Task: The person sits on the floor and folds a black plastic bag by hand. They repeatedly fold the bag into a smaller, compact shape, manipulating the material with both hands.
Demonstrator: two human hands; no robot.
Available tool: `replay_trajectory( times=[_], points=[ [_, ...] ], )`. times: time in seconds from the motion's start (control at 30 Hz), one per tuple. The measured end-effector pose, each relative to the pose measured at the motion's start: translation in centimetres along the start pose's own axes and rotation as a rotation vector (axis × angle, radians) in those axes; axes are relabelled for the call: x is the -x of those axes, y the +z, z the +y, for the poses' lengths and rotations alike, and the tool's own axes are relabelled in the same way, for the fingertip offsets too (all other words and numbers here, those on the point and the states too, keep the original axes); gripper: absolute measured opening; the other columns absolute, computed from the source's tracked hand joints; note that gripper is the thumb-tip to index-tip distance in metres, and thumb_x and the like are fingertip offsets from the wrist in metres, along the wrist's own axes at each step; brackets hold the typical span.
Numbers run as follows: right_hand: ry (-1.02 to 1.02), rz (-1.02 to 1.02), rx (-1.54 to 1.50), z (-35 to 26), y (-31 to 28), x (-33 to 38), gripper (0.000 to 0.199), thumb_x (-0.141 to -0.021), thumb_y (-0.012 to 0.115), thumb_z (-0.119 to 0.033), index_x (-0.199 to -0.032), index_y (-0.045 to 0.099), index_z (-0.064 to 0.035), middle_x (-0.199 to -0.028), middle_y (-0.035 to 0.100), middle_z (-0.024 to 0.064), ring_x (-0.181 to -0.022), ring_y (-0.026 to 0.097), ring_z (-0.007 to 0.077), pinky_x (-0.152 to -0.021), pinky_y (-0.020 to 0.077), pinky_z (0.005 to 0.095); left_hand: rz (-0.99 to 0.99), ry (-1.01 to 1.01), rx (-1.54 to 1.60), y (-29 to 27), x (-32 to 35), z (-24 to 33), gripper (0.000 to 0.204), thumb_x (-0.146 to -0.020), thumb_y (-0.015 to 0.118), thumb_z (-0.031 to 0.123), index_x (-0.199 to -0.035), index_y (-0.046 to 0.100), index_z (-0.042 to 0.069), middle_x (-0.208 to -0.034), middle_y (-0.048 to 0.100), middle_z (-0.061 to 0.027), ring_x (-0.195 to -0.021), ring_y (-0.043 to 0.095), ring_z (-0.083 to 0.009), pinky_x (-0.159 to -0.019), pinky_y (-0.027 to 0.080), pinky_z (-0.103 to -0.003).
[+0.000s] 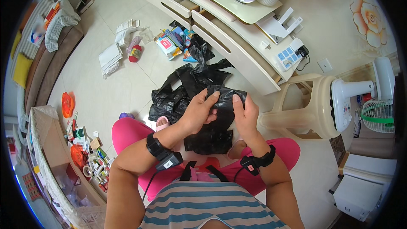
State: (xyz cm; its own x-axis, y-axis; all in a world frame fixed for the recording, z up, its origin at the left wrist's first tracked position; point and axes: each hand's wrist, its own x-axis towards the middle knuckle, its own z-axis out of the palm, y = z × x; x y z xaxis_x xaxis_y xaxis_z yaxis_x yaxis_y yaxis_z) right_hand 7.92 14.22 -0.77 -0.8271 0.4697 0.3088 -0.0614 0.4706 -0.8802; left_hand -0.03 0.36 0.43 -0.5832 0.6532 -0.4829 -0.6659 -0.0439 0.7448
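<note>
left hand [198,112] grip pinching black bag [216,123] | right hand [246,116] likewise | bag's lower end hidden behind knees

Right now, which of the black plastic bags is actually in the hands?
The flattened black bag pinched by both hands over the lap; the other bags lie crumpled on the floor beyond.

We see only one view, from a camera on the person's head. It looks straight down, close above the hands, and the floor [118,89] seems farther off.
</note>
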Motion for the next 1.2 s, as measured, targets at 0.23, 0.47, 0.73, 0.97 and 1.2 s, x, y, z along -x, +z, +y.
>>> replay_trajectory(
  times=[0.23, 0.47, 0.73, 0.97, 1.2],
  points=[
    [0.318, -0.046, -0.306, -0.3, 0.0, -0.1, 0.026, -0.096, 0.052, -0.024, -0.088, 0.057, -0.0004, -0.068, 0.055, 0.0015, -0.061, 0.052, 0.0076, -0.051, 0.0460, 0.0255, 0.050, 0.141, -0.115, 0.3, 0.4, -0.2, 0.018, -0.098, 0.052, 0.028, -0.099, 0.055, 0.010, -0.073, 0.049, 0.0047, -0.058, 0.043, -0.0024, -0.047, 0.039, -0.016],
    [0.301, -0.059, -0.221, -0.2, -0.2, 0.0, 0.025, -0.096, 0.052, -0.023, -0.087, 0.056, 0.0004, -0.064, 0.054, 0.0036, -0.059, 0.051, 0.0095, -0.051, 0.0432, 0.0286, 0.065, 0.138, -0.103, 0.6, 0.5, -0.3, 0.018, -0.098, 0.052, 0.028, -0.100, 0.055, 0.011, -0.072, 0.048, 0.0045, -0.058, 0.044, -0.0028, -0.046, 0.037, -0.016],
    [0.053, 0.000, 0.065, -0.5, -0.3, -0.3, 0.024, -0.095, 0.052, -0.019, -0.082, 0.053, 0.0014, -0.061, 0.054, 0.0154, -0.051, 0.052, 0.0269, -0.051, 0.0419, 0.0362, 0.024, -0.022, -0.027, 0.4, 0.6, 0.8, 0.019, -0.098, 0.052, 0.027, -0.104, 0.056, 0.010, -0.078, 0.055, 0.0008, -0.055, 0.047, -0.0052, -0.043, 0.032, -0.017],
    [-0.034, -0.039, 0.076, -0.5, -0.2, -0.2, 0.023, -0.094, 0.054, -0.017, -0.081, 0.052, 0.0022, -0.059, 0.054, 0.0164, -0.049, 0.052, 0.0294, -0.048, 0.0411, 0.0363, -0.034, 0.036, 0.099, 0.2, 0.4, 0.4, 0.019, -0.097, 0.053, 0.025, -0.102, 0.055, 0.007, -0.081, 0.058, -0.0006, -0.053, 0.049, -0.0063, -0.042, 0.032, -0.018],
    [0.210, -0.079, -0.196, -0.4, 0.2, 0.1, 0.026, -0.096, 0.053, -0.021, -0.083, 0.054, 0.0015, -0.060, 0.054, 0.0052, -0.052, 0.052, 0.0123, -0.048, 0.0427, 0.0302, 0.069, 0.186, -0.045, 0.3, 0.2, -0.2, 0.020, -0.097, 0.053, 0.025, -0.092, 0.053, 0.006, -0.070, 0.055, 0.0003, -0.050, 0.045, -0.0047, -0.044, 0.032, -0.018]
  ],
)
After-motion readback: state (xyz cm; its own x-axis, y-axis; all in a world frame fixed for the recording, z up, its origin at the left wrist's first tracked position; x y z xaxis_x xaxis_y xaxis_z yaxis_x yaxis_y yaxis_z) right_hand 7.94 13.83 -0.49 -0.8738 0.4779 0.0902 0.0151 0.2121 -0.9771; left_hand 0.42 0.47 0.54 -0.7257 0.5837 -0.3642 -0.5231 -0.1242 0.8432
